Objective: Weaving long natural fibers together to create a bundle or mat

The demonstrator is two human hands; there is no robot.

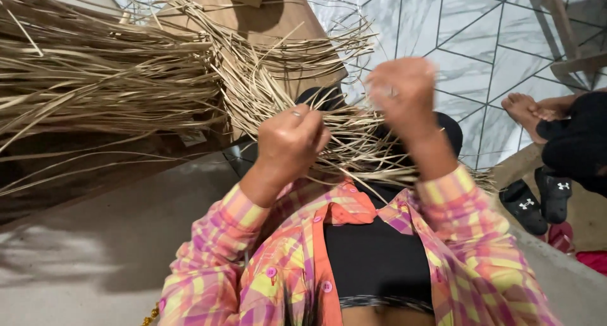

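A large bundle of dry, pale straw strips (107,73) fans out from the left across my lap. My left hand (289,143) is closed in a fist around a clump of these strips where they bunch together. Raised a little higher and blurred by motion, my right hand (401,91) has its fingers closed on thin strips that run down to the same bunch (360,150). Both sleeves are pink, orange and yellow plaid. The strips' ends under my hands are hidden.
A brown wooden board (265,16) lies behind the straw on a white tiled floor with dark lines (480,42). Another person's bare foot (521,108) and dark clothing are at the right, beside black sandals (537,203). Grey concrete (114,237) lies at lower left.
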